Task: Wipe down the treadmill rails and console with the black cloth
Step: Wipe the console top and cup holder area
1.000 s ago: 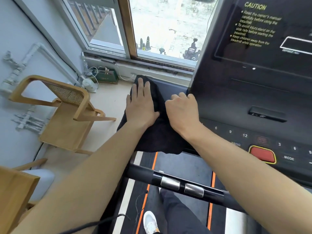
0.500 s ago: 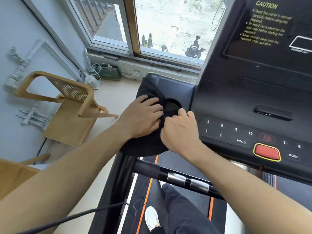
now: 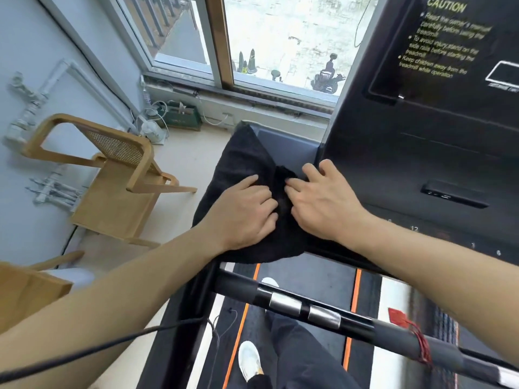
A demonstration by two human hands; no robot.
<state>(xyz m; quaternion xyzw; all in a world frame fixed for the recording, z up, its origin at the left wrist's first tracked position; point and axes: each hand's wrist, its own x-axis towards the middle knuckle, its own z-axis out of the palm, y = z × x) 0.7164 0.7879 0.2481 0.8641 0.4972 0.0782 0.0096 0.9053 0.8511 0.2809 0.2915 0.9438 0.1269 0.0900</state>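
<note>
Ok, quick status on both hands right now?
Left hand: fingers curled, gripping the black cloth.
Right hand: fingers partly spread, pressing on the same cloth; whether it grips cannot be told.

My right hand (image 3: 323,203) has opened its fist, fingers spread beside my left hand (image 3: 241,214), bunching the black cloth (image 3: 241,161) at the console's left edge

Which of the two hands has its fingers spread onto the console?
The right hand: its fingers reach past the cloth onto the console. The left hand is curled on the cloth.
</note>
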